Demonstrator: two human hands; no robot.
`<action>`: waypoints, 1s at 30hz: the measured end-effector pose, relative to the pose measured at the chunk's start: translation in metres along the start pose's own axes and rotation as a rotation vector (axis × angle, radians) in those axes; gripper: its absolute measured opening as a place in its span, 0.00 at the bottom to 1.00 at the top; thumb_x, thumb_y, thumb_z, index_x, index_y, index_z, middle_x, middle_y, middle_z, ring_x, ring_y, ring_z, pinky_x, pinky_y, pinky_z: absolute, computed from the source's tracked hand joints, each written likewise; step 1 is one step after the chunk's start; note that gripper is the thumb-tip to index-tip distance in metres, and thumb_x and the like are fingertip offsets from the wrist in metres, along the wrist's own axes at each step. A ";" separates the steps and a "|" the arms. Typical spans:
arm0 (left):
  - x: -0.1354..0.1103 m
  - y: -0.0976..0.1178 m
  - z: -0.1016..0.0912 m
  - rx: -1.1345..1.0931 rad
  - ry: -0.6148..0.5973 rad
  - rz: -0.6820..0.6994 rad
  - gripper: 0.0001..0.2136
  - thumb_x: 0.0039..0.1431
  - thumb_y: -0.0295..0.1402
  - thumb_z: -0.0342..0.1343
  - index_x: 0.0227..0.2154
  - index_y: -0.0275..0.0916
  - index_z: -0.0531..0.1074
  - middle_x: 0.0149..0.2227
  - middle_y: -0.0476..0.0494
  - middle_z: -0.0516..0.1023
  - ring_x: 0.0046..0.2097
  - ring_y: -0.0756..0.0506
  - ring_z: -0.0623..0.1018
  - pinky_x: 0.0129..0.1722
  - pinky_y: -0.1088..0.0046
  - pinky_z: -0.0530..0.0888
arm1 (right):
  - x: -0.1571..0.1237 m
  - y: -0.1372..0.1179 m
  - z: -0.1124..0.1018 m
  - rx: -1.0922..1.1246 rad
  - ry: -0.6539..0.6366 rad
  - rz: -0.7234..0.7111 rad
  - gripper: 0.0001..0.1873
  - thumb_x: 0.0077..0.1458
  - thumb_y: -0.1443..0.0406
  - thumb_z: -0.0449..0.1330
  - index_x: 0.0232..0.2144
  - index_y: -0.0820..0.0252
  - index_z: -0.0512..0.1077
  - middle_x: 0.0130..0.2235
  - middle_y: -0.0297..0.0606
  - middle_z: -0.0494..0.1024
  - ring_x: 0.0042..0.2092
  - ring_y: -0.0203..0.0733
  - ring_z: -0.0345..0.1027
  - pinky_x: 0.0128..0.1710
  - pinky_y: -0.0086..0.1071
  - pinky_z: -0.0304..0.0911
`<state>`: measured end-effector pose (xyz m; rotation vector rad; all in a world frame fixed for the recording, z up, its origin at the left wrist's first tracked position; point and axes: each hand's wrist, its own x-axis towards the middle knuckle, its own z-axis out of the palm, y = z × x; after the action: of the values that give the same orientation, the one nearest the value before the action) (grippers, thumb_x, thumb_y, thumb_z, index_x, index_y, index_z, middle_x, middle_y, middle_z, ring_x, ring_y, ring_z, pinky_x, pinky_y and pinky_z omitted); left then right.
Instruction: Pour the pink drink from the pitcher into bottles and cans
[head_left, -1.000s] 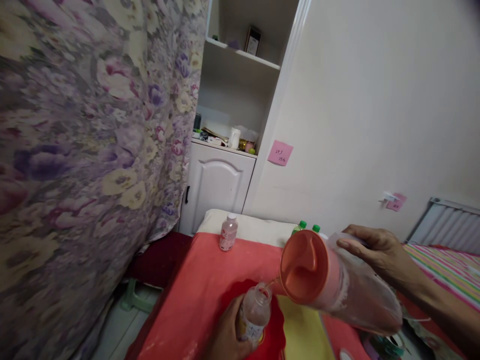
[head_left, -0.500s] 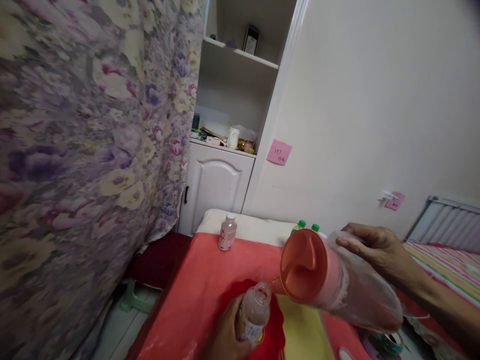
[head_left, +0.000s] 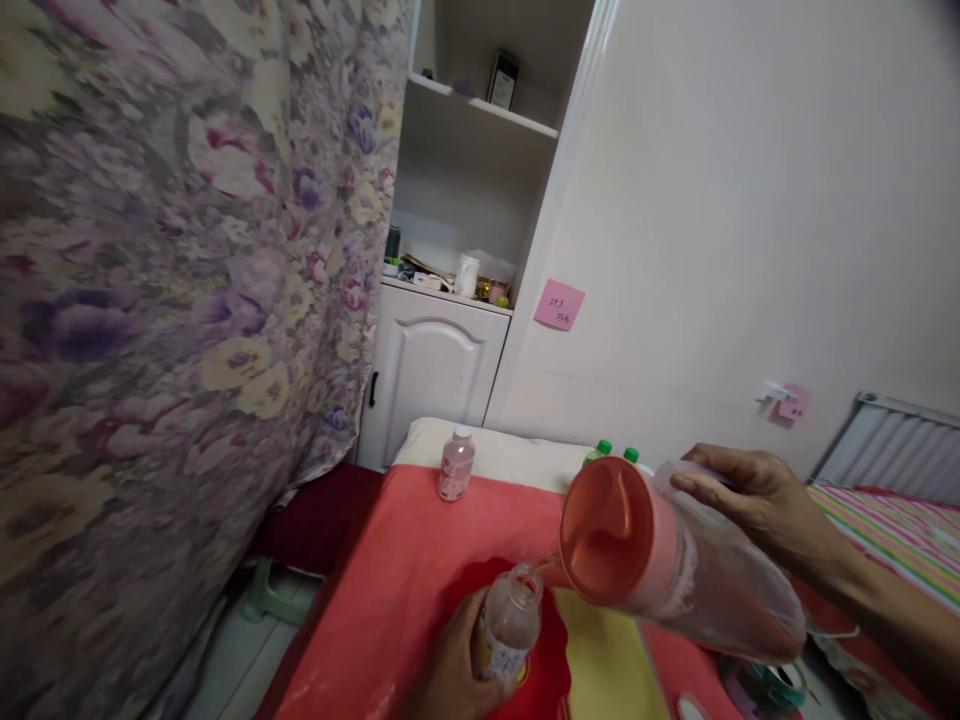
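My left hand (head_left: 457, 660) is wrapped round a small clear bottle (head_left: 510, 620) with a printed label, its mouth uncapped and facing up. It is held over a red scalloped tray (head_left: 553, 660). My right hand (head_left: 750, 495) grips the handle of a clear pitcher (head_left: 720, 585) with an orange-pink rim and spout. The pitcher lies tilted almost on its side, spout toward the bottle. A thin stream of liquid runs from the spout into the bottle's mouth. How full the bottle is, I cannot tell.
A capped pinkish bottle (head_left: 456, 465) stands on the red tablecloth (head_left: 360, 590). Behind the pitcher are two green-capped bottles (head_left: 600, 452). A yellow sheet (head_left: 611, 660) lies right of the tray, with a roll of tape (head_left: 784, 685) near the corner. A floral curtain (head_left: 187, 300) hangs at left.
Almost nothing differs. Both hands, the bottle and the tilted pitcher hold nearly the same places, and liquid runs between them in both frames.
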<state>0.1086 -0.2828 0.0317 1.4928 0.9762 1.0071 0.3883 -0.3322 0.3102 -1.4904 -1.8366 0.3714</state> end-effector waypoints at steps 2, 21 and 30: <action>0.000 0.001 0.000 0.007 0.004 -0.006 0.37 0.39 0.21 0.62 0.58 0.39 0.65 0.62 0.33 0.75 0.62 0.35 0.75 0.61 0.58 0.72 | 0.000 -0.001 0.000 0.004 -0.003 -0.002 0.24 0.56 0.44 0.63 0.25 0.57 0.75 0.24 0.30 0.72 0.29 0.38 0.63 0.29 0.31 0.57; -0.001 0.005 0.000 0.002 0.016 -0.037 0.37 0.38 0.21 0.62 0.58 0.37 0.65 0.61 0.32 0.76 0.60 0.33 0.76 0.59 0.57 0.73 | 0.001 -0.004 -0.001 -0.028 0.016 0.002 0.26 0.55 0.42 0.63 0.25 0.58 0.75 0.24 0.30 0.70 0.29 0.38 0.62 0.28 0.30 0.57; -0.001 0.003 -0.002 0.003 0.003 -0.032 0.38 0.37 0.20 0.60 0.58 0.39 0.65 0.61 0.36 0.75 0.60 0.36 0.76 0.60 0.61 0.73 | 0.002 -0.002 -0.004 -0.042 0.017 -0.020 0.25 0.56 0.43 0.63 0.25 0.58 0.74 0.24 0.30 0.69 0.29 0.38 0.61 0.28 0.30 0.57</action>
<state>0.1068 -0.2835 0.0349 1.4738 1.0010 0.9853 0.3893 -0.3321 0.3146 -1.4980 -1.8545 0.3116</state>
